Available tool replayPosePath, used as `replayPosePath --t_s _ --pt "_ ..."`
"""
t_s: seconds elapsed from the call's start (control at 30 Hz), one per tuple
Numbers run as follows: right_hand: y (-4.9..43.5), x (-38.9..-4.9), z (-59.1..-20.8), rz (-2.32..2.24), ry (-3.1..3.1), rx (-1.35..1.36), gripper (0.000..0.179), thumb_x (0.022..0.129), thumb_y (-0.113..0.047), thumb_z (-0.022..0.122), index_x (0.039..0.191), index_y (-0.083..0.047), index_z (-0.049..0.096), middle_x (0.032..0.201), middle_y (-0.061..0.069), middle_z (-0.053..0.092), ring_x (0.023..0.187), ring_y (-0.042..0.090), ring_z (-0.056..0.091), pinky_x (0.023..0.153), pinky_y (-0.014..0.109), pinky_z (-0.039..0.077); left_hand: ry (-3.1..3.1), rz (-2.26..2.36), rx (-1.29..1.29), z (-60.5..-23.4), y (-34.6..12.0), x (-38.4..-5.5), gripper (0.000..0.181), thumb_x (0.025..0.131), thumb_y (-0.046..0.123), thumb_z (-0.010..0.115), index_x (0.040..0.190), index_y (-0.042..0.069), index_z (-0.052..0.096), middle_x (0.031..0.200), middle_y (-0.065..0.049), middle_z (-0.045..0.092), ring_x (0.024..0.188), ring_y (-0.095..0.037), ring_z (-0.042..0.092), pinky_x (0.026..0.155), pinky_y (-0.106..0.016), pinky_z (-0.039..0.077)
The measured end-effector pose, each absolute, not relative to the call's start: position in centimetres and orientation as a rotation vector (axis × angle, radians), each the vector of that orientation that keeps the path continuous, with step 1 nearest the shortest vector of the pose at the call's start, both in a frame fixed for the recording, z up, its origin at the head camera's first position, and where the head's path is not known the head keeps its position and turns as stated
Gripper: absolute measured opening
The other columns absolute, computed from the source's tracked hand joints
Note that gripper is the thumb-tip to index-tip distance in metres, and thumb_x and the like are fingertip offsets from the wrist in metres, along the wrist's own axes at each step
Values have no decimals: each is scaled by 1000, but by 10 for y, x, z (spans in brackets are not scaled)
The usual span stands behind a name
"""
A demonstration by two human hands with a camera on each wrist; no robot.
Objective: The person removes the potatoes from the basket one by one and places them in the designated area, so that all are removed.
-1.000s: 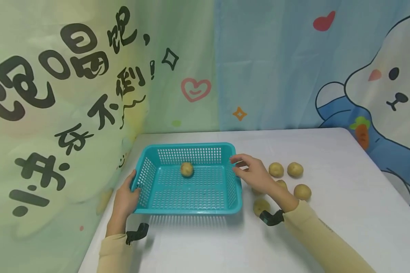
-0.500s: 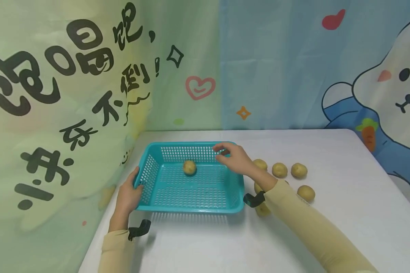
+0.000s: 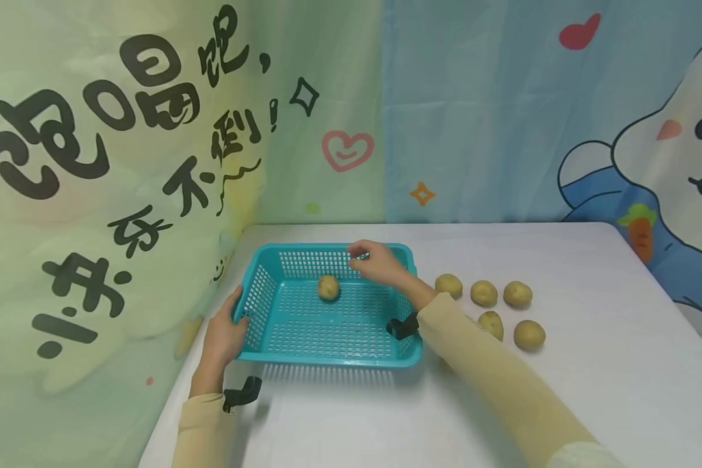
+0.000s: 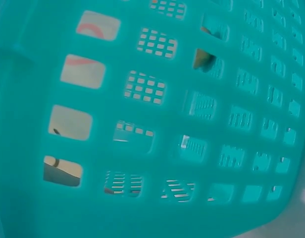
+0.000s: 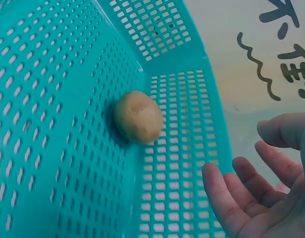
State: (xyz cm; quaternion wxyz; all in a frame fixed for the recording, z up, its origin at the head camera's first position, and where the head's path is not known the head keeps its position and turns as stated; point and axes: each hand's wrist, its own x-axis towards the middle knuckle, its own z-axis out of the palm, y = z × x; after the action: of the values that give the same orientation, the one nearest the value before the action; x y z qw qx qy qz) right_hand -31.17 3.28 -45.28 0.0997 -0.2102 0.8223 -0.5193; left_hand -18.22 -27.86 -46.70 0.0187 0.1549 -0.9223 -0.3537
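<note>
A turquoise plastic basket [image 3: 327,361] with perforated walls stands on the white table, one potato [image 3: 328,287] lying inside near its back wall. My left hand [image 3: 225,333] holds the basket's left rim, thumb over the edge; in the left wrist view the slotted basket wall [image 4: 162,116] fills nearly everything. Over the back right part of the basket hovers my right hand [image 3: 377,261]. Its fingers are loosely bent with nothing between them, as the right wrist view confirms: the hand [image 5: 264,183] is at the basket's rim, apart from the potato [image 5: 138,118].
Right of the basket several potatoes lie loose on the table [image 3: 608,390], among them one at the back right [image 3: 517,294] and one nearer the front [image 3: 529,335]. The right sleeve [image 3: 491,370] partly covers another. A printed curtain [image 3: 474,130] hangs behind the table.
My right hand has moved left from the basket's right rim to above its back right part, still with nothing in it. The left hand keeps its hold on the rim.
</note>
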Motion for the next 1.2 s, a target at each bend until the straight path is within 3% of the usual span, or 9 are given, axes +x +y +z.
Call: replayPosePath --t_s 0.23,0.37,0.57,0.8,1.0,1.2 --pt "8 -320 -470 -1499 2470 -578 38 98 -21 58 133 -6 57 127 11 59 101 23 62 77 33 54 -2855 -1093 474 -467 -281 -182 66 98 8 48 157 20 22 152 -24 35 125 -44 47 91 -58 42" --pt "2 -323 -475 -1396 2527 -592 40 97 -24 60 133 -8 58 128 9 59 107 24 60 82 39 51 -2858 -1029 461 -466 -281 -184 65 98 9 48 157 20 23 147 -27 41 112 -41 55 82 -52 46" --pt "-9 -327 -477 -1233 2573 -703 40 95 -19 62 133 -7 58 129 12 59 117 29 56 91 45 48 -2850 -1028 468 -464 -279 -184 65 97 8 49 156 18 25 149 -26 39 120 -43 51 89 -56 44" --pt "-25 -326 -488 -1136 2582 -720 46 90 -18 68 134 -9 57 133 12 58 123 29 52 98 45 45 -2850 -1023 488 -472 -280 -183 65 97 9 49 156 20 25 147 -25 42 112 -39 55 85 -53 45" --pt "-34 -321 -494 -1162 2594 -636 46 88 -12 67 133 -9 58 131 13 58 119 29 54 94 43 47 -2843 -1025 486 -476 -279 -184 65 97 9 50 156 21 26 148 -24 42 116 -40 55 85 -53 46" --pt "-41 -322 -499 -1151 2630 -618 49 84 -8 71 131 -7 59 129 13 60 113 28 57 90 40 49 -2836 -998 497 -473 -280 -185 64 97 10 50 156 21 26 145 -25 45 107 -38 58 78 -48 47"
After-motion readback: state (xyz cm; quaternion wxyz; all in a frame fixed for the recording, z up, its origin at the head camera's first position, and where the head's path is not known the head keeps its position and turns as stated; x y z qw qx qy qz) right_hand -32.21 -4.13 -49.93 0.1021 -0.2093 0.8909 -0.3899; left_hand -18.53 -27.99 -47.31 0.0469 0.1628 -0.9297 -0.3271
